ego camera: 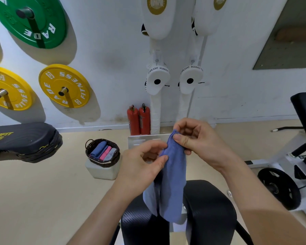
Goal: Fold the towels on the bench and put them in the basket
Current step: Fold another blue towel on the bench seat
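Two hands grip one towel (171,183); basket (102,162) holds three.

The worktop (210,206) is a black padded bench with a carbon-weave texture, split by a gap down its middle, low in the view. Nothing can be seen lying flat on its pads. It stands on a beige floor (42,191). On that floor, to the left and further off, sits a white block (102,171), and on the block a dark woven basket (102,152). Two red fire extinguishers (139,120) stand on the floor against the wall. A black stepper platform (25,140) rests at far left.
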`<state>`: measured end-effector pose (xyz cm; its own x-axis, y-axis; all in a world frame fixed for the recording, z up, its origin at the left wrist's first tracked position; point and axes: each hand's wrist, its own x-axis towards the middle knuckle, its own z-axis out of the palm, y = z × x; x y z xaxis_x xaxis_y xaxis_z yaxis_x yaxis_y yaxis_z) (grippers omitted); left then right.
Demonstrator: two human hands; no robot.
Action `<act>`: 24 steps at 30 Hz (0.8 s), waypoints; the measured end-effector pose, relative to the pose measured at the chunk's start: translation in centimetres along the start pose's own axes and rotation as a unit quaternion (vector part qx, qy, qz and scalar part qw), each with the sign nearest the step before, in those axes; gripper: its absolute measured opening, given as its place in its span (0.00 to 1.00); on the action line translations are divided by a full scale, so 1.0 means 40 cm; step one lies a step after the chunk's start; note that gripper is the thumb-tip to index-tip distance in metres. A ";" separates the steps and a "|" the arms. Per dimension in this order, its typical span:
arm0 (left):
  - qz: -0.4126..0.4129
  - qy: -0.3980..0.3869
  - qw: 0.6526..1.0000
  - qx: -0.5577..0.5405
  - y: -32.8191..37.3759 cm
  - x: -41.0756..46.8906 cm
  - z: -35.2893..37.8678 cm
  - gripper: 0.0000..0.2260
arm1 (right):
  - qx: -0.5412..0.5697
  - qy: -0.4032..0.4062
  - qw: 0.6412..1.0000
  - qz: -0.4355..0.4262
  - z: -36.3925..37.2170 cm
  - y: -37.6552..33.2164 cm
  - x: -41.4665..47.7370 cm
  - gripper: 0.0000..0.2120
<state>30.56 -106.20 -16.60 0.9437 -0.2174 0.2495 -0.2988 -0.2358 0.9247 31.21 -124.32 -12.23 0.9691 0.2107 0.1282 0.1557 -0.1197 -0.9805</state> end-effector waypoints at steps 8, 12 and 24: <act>0.007 -0.113 0.994 -0.007 -0.071 0.022 0.039 0.07 | 0.006 -0.011 1.000 0.018 -0.010 0.062 0.052 0.11; 0.007 -0.176 0.976 0.127 -0.159 0.021 0.065 0.12 | 0.031 0.015 0.999 0.020 -0.035 0.088 0.093 0.14; -0.076 -0.049 0.904 0.418 -0.363 0.104 -0.137 0.10 | -0.050 0.266 0.962 0.045 -0.194 0.306 0.248 0.12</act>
<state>39.62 -98.48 -27.43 0.9780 -0.1957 0.0727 -0.2084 -0.8949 0.3945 44.21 -131.20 -21.79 0.9361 -0.3279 0.1270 0.0577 -0.2129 -0.9754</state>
